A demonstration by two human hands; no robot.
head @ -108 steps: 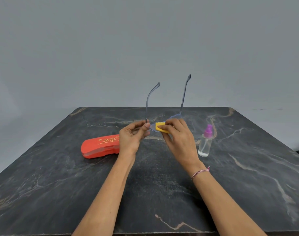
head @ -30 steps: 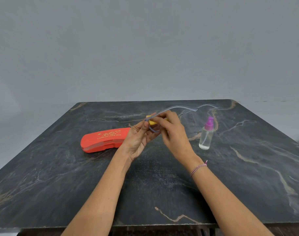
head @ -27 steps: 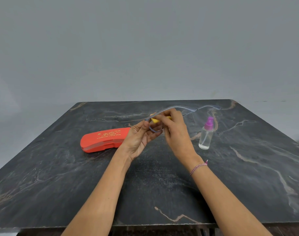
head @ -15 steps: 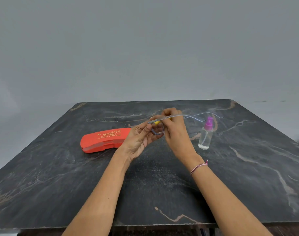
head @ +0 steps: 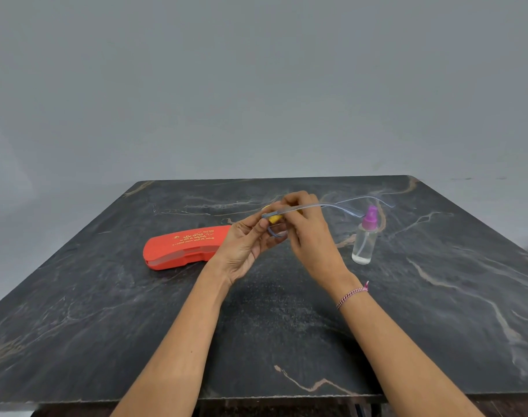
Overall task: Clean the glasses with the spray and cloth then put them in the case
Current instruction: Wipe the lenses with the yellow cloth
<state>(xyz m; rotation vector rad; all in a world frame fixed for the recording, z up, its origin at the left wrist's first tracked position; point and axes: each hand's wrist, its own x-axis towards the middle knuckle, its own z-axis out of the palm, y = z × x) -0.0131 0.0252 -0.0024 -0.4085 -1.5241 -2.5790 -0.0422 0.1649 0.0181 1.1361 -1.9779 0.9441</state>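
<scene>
A dark veined marble table (head: 106, 311) fronts a plain grey wall (head: 256, 85).

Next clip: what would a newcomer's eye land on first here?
The left hand and right hand meet over the dark table, gripping clear-framed glasses with a yellow cloth pinched against them. A closed red case lies to their left; a purple-capped spray bottle stands right.

The case (head: 184, 246) lies on the table (head: 286, 326) left of the glasses (head: 338, 207), the spray bottle (head: 365, 239) right.
</scene>
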